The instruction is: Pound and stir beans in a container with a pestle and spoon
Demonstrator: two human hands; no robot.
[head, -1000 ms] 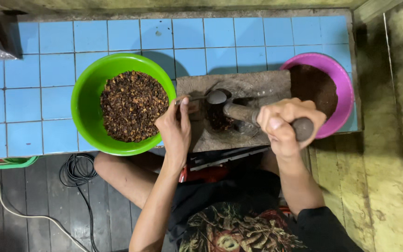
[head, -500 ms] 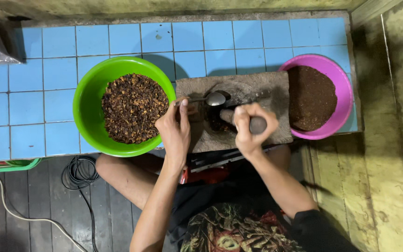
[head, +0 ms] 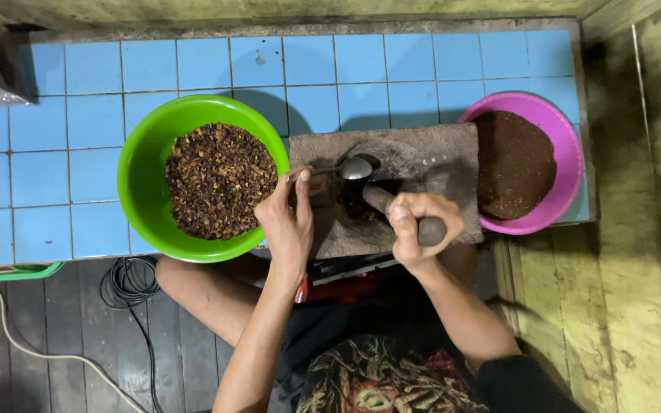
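Grinding stone point(head: 415, 157): grey, rough, roughly rectangular slab with a worn hollow at its middle, lying on the blue-tiled worktop point(head: 78, 122) between two bowls; a small dark heap of crushed material sits in the hollow. Stone pestle point(head: 380, 200): dark, cylindrical, laid slantwise with its working end on the heap toward 10 o'clock; the right hand point(head: 420, 226) is closed round its near end. Metal spoon point(head: 350, 168): shiny bowl resting over the hollow, handle running toward 9 o'clock into the left hand point(head: 288, 222), whose fingers pinch the handle while the palm rests on the slab's near-left edge. Green plastic bowl point(head: 139, 183): at 9 o'clock from the slab, touching it, holding coarse dark-brown chopped bits. Pink plastic bowl point(head: 568, 153): at 3 o'clock from the slab, holding fine, reddish-brown ground powder. Black cable point(head: 128, 287): coiled on the wooden floor at 7 o'clock.
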